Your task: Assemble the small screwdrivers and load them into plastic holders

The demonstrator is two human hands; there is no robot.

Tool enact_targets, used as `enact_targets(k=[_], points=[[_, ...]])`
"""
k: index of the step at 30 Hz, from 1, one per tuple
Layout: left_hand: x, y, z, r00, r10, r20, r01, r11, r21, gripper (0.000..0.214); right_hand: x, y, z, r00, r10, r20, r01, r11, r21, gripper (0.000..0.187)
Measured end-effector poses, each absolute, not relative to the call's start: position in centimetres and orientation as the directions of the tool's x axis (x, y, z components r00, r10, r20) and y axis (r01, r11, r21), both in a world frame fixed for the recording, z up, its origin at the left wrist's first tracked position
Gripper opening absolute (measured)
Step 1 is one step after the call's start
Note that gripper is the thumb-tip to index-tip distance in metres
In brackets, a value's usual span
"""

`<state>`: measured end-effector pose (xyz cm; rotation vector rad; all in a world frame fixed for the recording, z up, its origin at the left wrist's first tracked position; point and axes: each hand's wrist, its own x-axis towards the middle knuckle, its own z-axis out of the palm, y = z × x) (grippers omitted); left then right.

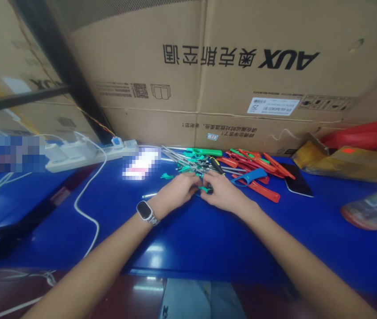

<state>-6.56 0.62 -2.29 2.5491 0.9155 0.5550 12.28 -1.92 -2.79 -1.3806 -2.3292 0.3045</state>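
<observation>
The left hand (175,192) and the right hand (223,192) are brought together at the near edge of a pile of tools (204,166) on the blue table (208,239). A small green part (205,189) is seen just where the fingertips meet. It appears to be pinched by the curled fingers of the right hand. The left fingers are bent inward and pressed close together beside it, but whether they grip it cannot be told. A watch (145,210) is worn on the left wrist. Just beyond the fingers, a green-handled screwdriver (204,152) and a black-handled screwdriver (216,165) are lying in the pile. Red tools (258,161) and a blue tool (250,176) are spread to the right of the right fingers, with a phone (296,181) farther right. Another green piece (166,176) is lying just beyond the left knuckles, and a thin metal rod (149,195) just left of them. Well to the left, a white cable (87,212) and a power strip (85,157) are seen. A cardboard box (241,88) is standing behind everything.
</observation>
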Motion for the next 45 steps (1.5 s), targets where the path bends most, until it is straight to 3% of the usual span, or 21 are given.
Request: enact_targets(k=[5,9,11,17,33,45], points=[[-6.4,0.7,-2.4,0.726,0.649,0.227,0.529,-0.738,0.419,0.017,12.1,-2.0,-2.6,-0.417,0.876,0.243,0.797,0.48,-0.365,0.011],[-8.0,1.3,-1.6,0.742,0.629,0.232,0.454,-0.726,0.516,0.016,12.0,-2.2,-2.2,-0.411,0.887,0.212,0.803,0.462,-0.377,0.011],[-9.5,1.7,-1.0,0.679,0.698,0.228,0.491,-0.663,0.565,0.023,12.0,-2.3,-2.1,-0.402,0.893,0.202,0.809,0.45,-0.38,0.014],[-11.8,2.3,-0.6,0.654,0.757,0.004,0.603,-0.524,0.601,0.017,12.0,-2.2,-2.1,-0.398,0.893,0.208,0.799,0.449,-0.401,0.016],[-10.3,2.1,-0.7,0.673,0.723,0.159,0.533,-0.623,0.573,0.005,12.3,-2.0,-2.3,-0.381,0.899,0.215,0.805,0.437,-0.401,0.019],[-10.3,2.1,-1.0,0.731,0.668,0.142,0.494,-0.661,0.565,0.012,12.5,-1.9,-2.1,-0.337,0.923,0.186,0.809,0.385,-0.443,0.018]])
